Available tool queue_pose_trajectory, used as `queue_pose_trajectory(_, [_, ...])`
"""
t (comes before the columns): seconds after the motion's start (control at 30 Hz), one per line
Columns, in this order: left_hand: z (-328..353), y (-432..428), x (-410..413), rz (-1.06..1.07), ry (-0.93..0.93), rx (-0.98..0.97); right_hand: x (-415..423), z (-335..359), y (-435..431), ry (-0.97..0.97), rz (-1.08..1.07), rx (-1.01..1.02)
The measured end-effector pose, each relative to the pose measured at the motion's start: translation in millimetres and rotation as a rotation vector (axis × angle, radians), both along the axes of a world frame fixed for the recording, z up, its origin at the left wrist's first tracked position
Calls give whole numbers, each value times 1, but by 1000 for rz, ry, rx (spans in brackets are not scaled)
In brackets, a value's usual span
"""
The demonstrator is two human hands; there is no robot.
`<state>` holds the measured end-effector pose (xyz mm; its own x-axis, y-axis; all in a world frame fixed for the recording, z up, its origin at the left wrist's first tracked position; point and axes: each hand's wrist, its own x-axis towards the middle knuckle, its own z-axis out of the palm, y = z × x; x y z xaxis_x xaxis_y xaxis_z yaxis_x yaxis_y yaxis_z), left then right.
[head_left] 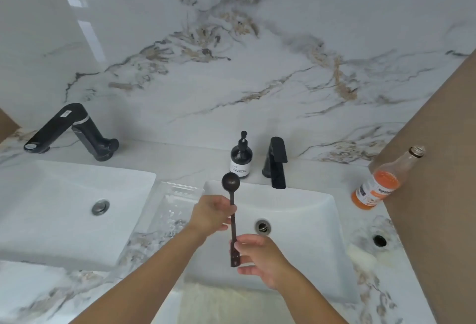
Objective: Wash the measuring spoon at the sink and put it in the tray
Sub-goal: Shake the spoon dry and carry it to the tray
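We hold the dark measuring spoon upright over the right-hand sink, with both hands closed on its handle: the left hand has a narrow grip at mid-handle, and the right hand pinches the lower end. The spoon's round bowl stands above the left grip, near the black soap dispenser and black faucet. The clear tray lies on the table just left of the left grip, beside the sink.
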<state>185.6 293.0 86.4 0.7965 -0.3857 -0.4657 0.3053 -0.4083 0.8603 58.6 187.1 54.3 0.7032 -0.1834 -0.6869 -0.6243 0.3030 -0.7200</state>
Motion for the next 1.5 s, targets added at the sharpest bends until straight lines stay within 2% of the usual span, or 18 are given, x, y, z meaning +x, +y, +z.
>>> queue_pose_trajectory(0.17, [2, 60, 26, -73, -340, 38, 44, 1, 76, -52, -116, -235])
queue_pose_trajectory(0.27, [4, 91, 42, -89, -442, 34, 65, -1, 119, -126, -133, -347])
queue_pose_trajectory(0.43, [9, 114, 54, -156, -585, 89, 76, 1, 167, -254, -263, -324])
queue_pose_trajectory(0.57, [24, 97, 52, -314, -694, 193, 68, 10, 173, -308, -395, -248])
queue_pose_trajectory(0.63, [31, 82, 47, -394, -658, 239, 59, 13, 169, -335, -475, -177])
queue_pose_trajectory(0.77, [26, 55, 44, -448, -314, 223, 38, 20, 152, -245, -592, 29])
queue_pose_trajectory(0.83, [18, 53, 44, -470, -210, 273, 29, 20, 150, -185, -611, 21])
queue_pose_trajectory(0.93, [4, 55, 44, -469, -147, 243, 25, 20, 152, -180, -645, 4])
queue_pose_trajectory(1.03, [0, 56, 51, -420, -118, 171, 28, 22, 155, -212, -672, 55])
queue_pose_trajectory(1.17, [3, 63, 78, -314, 14, -13, 42, 23, 153, -307, -653, 359])
queue_pose_trajectory(1.3, [7, 85, 111, -278, 124, -177, 65, 22, 152, -339, -585, 500])
queue_pose_trajectory(1.4, [5, 104, 127, -325, 168, -198, 84, 18, 161, -281, -515, 442])
queue_pose_trajectory(1.5, [-11, 122, 133, -371, 168, -70, 100, 7, 176, -69, -440, 16])
